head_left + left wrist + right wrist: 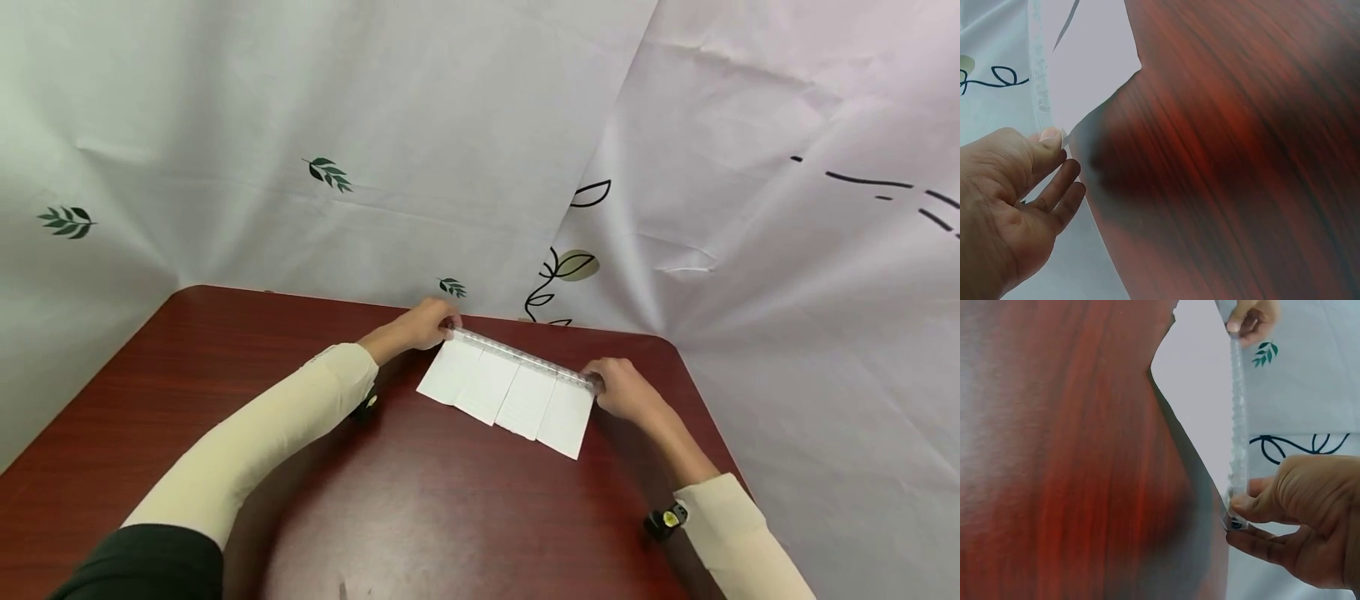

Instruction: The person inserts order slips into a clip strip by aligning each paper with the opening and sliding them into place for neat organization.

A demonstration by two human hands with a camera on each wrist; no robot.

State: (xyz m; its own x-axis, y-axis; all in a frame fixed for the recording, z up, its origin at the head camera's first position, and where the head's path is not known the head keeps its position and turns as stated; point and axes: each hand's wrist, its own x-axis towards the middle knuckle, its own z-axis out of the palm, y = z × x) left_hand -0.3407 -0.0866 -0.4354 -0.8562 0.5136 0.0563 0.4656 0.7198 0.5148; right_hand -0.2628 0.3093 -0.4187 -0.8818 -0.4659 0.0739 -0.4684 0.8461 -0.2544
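Several white paper pieces (487, 385) hang side by side from a long clear plastic strip (525, 360), their lower edges uneven. At the strip's left end my left hand (425, 322) pinches a corner between thumb and finger; its other fingers (1063, 197) are loosely bent in the left wrist view. My right hand (626, 390) grips the opposite end, thumb on one face and fingers beneath, as the right wrist view shows. In that view the strip (1239, 419) has a bumpy edge along the paper (1200, 381). The strip slants down toward the right in the head view.
A dark red wooden table (420, 517) lies under the paper, with its far edge just beyond my hands. White fabric (375, 125) with printed leaves hangs behind and to the right. Small black devices (665, 521) sit at the wrists.
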